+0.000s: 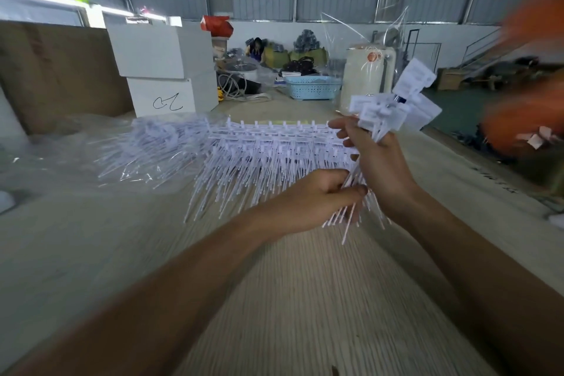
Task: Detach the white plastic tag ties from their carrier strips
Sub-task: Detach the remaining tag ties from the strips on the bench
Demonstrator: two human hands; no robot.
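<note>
Tag ties (393,107) bunch in the right hand (378,162)'s closed grip while the left hand (317,195) pinches tails; a short twist near the carrier strips (274,134) should snap them cleanly.

Tag ties (268,159): white plastic, smooth, matt.
Table (290,299): pale wood-grain surface, matt.
Wrapping, far left (61,162): clear film, glossy, crinkled.
Basket, far (311,87): blue perforated plastic.
</note>
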